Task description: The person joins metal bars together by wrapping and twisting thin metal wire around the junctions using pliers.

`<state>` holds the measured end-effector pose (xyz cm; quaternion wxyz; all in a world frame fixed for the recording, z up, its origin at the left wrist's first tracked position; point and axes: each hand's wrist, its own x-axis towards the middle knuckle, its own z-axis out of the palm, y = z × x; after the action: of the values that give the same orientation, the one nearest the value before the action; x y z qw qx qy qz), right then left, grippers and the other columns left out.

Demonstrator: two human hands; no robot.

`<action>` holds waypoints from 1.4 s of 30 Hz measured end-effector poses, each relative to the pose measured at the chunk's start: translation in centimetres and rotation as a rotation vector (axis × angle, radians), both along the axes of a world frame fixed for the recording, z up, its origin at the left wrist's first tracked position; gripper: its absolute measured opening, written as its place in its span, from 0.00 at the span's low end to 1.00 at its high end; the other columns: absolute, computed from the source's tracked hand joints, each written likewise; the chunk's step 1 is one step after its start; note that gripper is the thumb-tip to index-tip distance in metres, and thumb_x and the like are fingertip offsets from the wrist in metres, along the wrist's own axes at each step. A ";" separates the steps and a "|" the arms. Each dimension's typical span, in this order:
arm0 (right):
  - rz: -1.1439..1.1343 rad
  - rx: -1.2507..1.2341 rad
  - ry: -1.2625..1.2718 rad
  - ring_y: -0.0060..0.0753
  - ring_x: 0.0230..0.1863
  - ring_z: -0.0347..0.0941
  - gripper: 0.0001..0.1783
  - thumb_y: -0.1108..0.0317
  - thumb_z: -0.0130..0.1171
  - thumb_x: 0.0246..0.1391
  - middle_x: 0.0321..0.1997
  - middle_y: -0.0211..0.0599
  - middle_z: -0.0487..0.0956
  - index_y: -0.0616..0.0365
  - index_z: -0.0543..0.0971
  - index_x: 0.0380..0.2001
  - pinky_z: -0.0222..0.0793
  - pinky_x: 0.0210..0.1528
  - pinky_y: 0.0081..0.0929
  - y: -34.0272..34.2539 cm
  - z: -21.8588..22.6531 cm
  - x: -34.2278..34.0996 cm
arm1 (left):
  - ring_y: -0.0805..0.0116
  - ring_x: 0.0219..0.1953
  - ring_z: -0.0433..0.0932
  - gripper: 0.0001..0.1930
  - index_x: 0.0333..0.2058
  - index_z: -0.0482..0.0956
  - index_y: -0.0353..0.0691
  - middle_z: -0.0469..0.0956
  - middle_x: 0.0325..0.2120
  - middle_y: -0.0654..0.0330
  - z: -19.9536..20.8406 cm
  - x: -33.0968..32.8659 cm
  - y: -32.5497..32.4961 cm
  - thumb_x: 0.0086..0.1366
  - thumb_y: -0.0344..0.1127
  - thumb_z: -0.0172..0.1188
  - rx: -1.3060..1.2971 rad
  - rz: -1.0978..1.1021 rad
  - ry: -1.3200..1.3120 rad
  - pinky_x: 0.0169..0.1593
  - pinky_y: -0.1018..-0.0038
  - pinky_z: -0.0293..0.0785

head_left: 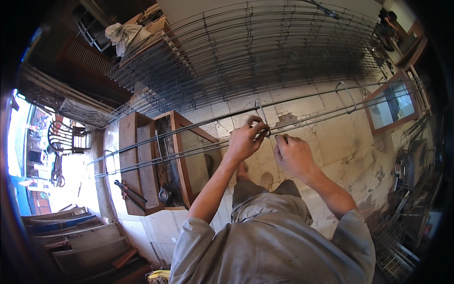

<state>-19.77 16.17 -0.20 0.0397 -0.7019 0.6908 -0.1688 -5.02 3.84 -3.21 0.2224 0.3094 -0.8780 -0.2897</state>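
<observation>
Dark steel rods [208, 122], strung with rectangular hoops [350, 110], run across in front of the person and over a wooden cabinet [127, 128] at left. The left hand [247, 139] curls, fingertips bunched, at one hoop; the right hand [294, 154] is half-closed just beside. Whether either grips anything cannot be told. Shadow obscures the cabinet's hollow; long-handled cutters [126, 188] lie across its edge.

Daylight glares at the left edge of the tiled floor [326, 149]; you stand dimmer, lines bowing rimward.
</observation>
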 end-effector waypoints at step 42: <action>0.320 0.069 -0.391 0.44 0.35 0.75 0.07 0.75 0.63 0.51 0.33 0.40 0.78 0.60 0.74 0.32 0.67 0.43 0.38 -6.3 -0.5 -4.7 | 0.58 0.24 0.80 0.12 0.35 0.79 0.34 0.80 0.24 0.50 0.6 -0.1 -0.9 0.64 0.39 0.61 0.368 0.071 0.146 0.33 0.64 0.73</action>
<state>-24.43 9.88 -0.75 0.2227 -0.7547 0.5553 -0.2694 -5.09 2.92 -2.65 0.2355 0.3536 -0.7803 -0.4589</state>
